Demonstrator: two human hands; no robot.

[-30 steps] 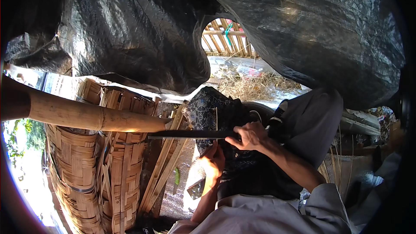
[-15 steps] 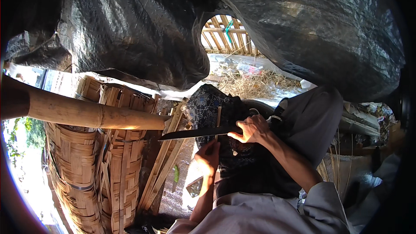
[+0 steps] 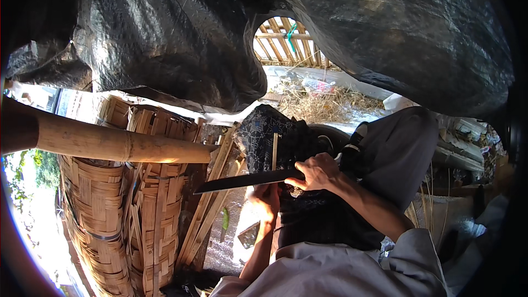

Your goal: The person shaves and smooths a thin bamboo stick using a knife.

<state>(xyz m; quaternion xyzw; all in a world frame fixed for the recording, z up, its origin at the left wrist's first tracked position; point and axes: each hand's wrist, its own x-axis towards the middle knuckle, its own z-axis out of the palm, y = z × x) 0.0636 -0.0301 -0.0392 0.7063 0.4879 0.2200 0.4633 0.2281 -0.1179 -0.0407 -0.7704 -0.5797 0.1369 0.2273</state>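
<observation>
My right hand is closed on the handle of a long dark knife, whose blade points left with its tip slightly down. Just below the blade, my left hand grips a thin bamboo strip that stands upright. The blade crosses this strip near its lower part. Behind both hands a dark patterned cloth covers my raised knee, and my grey trouser leg is to the right.
A thick bamboo pole juts in from the left. Below it stand two woven bamboo baskets, with loose bamboo slats leaning beside them. Black plastic sheeting hangs overhead. Straw and a lattice fence lie beyond.
The knife blade has tilted, its tip dropping a little, while my right hand stays near the strip. My left hand keeps its hold on the strip under the blade.
</observation>
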